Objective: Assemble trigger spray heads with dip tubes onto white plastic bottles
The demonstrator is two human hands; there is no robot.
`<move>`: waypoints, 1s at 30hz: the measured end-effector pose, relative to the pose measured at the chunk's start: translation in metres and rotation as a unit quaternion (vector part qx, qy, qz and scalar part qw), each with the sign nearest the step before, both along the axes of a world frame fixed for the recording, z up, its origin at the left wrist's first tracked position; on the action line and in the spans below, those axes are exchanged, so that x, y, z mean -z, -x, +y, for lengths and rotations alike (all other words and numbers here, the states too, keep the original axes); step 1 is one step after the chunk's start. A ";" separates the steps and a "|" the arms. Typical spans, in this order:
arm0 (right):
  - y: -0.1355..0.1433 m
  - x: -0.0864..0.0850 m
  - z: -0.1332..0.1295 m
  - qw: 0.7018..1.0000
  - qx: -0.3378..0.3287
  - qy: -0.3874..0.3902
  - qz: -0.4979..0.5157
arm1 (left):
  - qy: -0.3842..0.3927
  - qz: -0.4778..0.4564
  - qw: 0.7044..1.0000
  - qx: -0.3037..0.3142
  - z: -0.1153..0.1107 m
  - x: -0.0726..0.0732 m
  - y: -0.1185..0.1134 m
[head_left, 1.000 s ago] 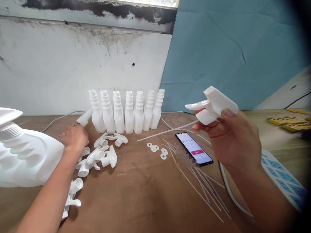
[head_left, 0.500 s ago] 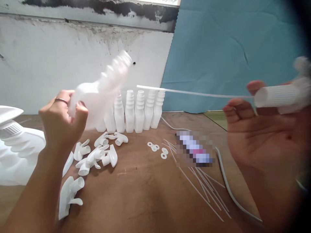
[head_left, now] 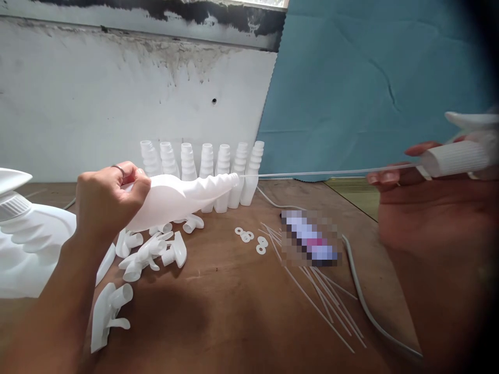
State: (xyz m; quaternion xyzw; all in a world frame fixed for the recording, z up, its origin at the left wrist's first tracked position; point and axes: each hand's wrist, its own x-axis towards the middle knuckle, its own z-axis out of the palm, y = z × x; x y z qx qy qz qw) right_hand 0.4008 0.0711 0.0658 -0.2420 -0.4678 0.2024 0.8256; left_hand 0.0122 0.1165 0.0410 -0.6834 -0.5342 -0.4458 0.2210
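My left hand [head_left: 113,195] grips the base of a white plastic bottle [head_left: 175,195], which lies nearly level in the air with its ribbed neck pointing right. At the far right my right hand [head_left: 421,192] is closed around a white trigger sprayer head [head_left: 456,156], partly cut off by the frame edge. A long thin tube [head_left: 319,171] runs left from the sprayer's collar. The tube's tip is at the bottle's mouth; whether it is inside I cannot tell.
Several white bottles [head_left: 207,161] stand in a row by the wall. Loose trigger heads [head_left: 146,254], washers [head_left: 262,241] and thin tubes [head_left: 331,301] lie on the wooden table [head_left: 218,322]. A pixelated phone-like object [head_left: 312,239], a cable [head_left: 358,280] and an assembled spray bottle [head_left: 31,239] are nearby.
The bottle has come down from its upward tilt to almost level. My right hand has shifted slightly right and down, and the tube tip now meets the bottle's mouth.
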 end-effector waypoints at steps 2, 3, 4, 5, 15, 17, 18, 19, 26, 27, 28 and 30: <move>-0.001 0.004 0.002 0.998 -0.030 -0.019 -0.059 | -0.005 0.001 1.000 0.005 0.000 0.001 -0.001; -0.001 0.005 0.003 0.997 -0.039 -0.020 -0.071 | -0.001 0.002 1.000 0.005 0.000 0.001 -0.001; -0.001 0.005 0.003 0.997 -0.041 -0.013 -0.070 | 0.004 0.004 1.000 0.003 -0.001 0.001 -0.002; -0.001 0.006 0.004 0.997 -0.043 -0.003 -0.066 | 0.010 0.006 1.000 0.003 -0.001 0.001 -0.003; -0.005 0.005 0.008 0.998 -0.050 0.027 -0.009 | 0.046 -0.010 0.999 0.008 -0.002 0.003 -0.003; -0.002 0.005 0.009 0.998 -0.049 0.042 0.010 | 0.049 -0.018 0.998 0.026 -0.001 0.005 -0.004; -0.002 0.006 0.010 0.998 -0.048 0.042 0.017 | 0.047 -0.020 0.998 0.033 -0.001 0.005 -0.004; -0.003 0.006 0.011 0.998 -0.046 0.039 0.020 | 0.045 -0.022 0.998 0.036 -0.001 0.006 -0.005; -0.021 0.007 0.016 0.999 -0.044 0.004 -0.010 | 0.065 -0.020 0.997 0.018 -0.004 0.004 -0.004; -0.019 0.007 0.016 0.999 -0.041 0.011 -0.009 | 0.063 -0.024 0.997 0.023 -0.005 0.003 -0.004; -0.016 0.006 0.016 0.999 -0.036 0.023 -0.005 | 0.063 -0.028 0.997 0.029 -0.005 0.003 -0.005; -0.008 0.006 0.015 0.999 -0.021 0.049 0.006 | 0.071 -0.033 0.996 0.035 -0.006 0.002 -0.007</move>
